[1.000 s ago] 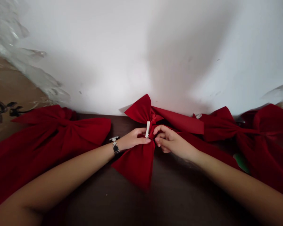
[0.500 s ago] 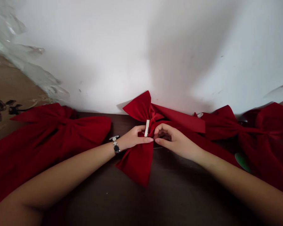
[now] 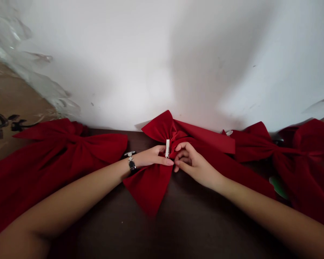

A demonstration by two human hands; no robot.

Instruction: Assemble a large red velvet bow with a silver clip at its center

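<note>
On dark table (image 3: 194,223), red bow (image 3: 153,178) spread left-right, clip (image 3: 167,148) upright, fingers (image 3: 164,162) pinching knot

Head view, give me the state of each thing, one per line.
left hand: closed on the middle bow at its centre.
right hand: closed on the same centre.
middle bow: lying on the table, gathered at the centre.
white strip: upright at that centre.
left bow: lying flat, untouched.
right bow: lying flat, untouched.

Illegible black marks (image 3: 2,124) on cardboard (image 3: 9,100)
</note>
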